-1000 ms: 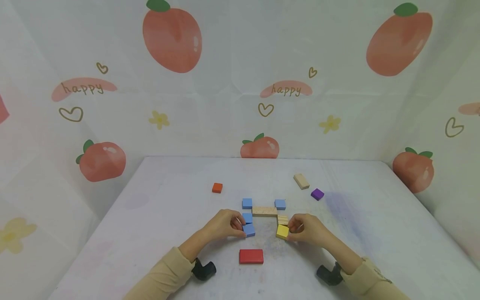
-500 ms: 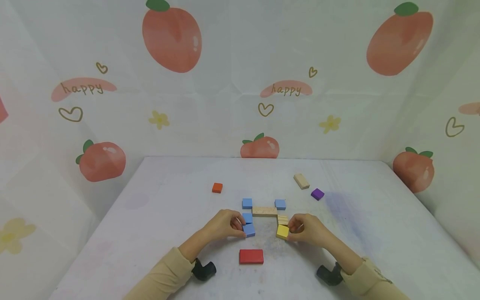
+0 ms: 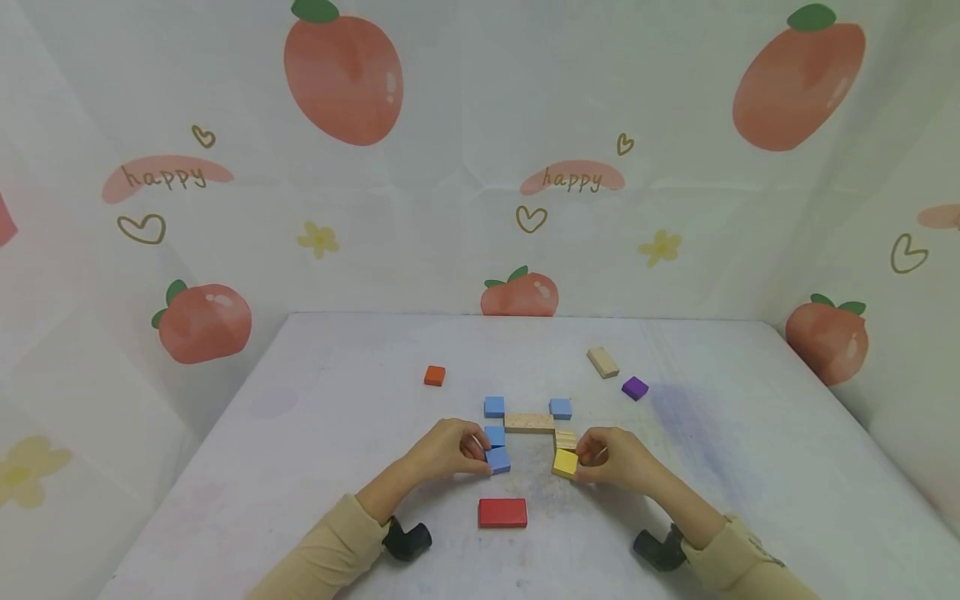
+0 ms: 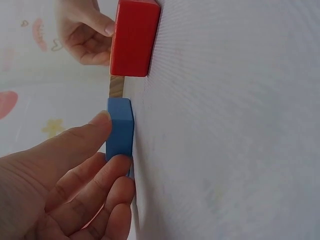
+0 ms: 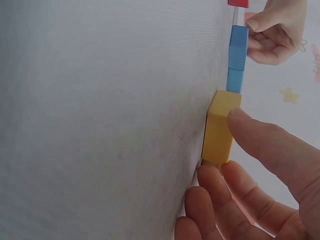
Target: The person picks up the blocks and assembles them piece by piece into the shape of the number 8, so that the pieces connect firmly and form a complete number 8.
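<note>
My left hand [image 3: 448,450] pinches a blue block [image 3: 498,461] between thumb and fingers at its left side. Slightly skewed, this block sits at the near end of a second blue block [image 3: 494,436]. Across from it, my right hand [image 3: 618,458] pinches a yellow block [image 3: 566,463] from the right; the right wrist view shows the thumb on one end of the yellow block [image 5: 220,127] and fingertips at the other. Behind the yellow block lies a striped wooden block [image 3: 566,439]. Both held blocks rest on the table.
A long wooden block [image 3: 529,423] lies between the rows, with blue blocks [image 3: 494,407] at its far corners. Nearer me is a red block [image 3: 502,513]. Farther back lie an orange block [image 3: 435,376], a pale wooden block [image 3: 603,362] and a purple block [image 3: 635,388].
</note>
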